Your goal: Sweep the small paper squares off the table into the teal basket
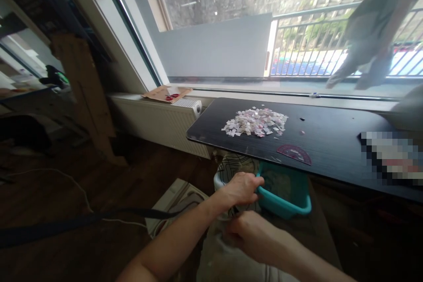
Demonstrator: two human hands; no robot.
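Note:
Below the near edge of the dark tabletop is a teal plastic basin [299, 209] with something pale in its bottom. My left hand [242, 187] is closed on the basin's left rim, its thumb over the edge. Closer to me, my right hand [249, 231] is curled just above my lap, with its fingertips turned away. Whatever those fingers hold, if anything, is hidden. A heap of small cut paper pieces [256, 122] lies on the tabletop [333, 128] beyond my hands. Between the heap and the near edge rests a purple protractor [294, 153].
Red-handled scissors [172, 97] lie on brown cardboard [158, 93] on the sill, above a white radiator [165, 123]. A blurred-out object [393, 156] sits at the tabletop's right. A pale box [172, 194] and a cable [79, 185] are on the floor.

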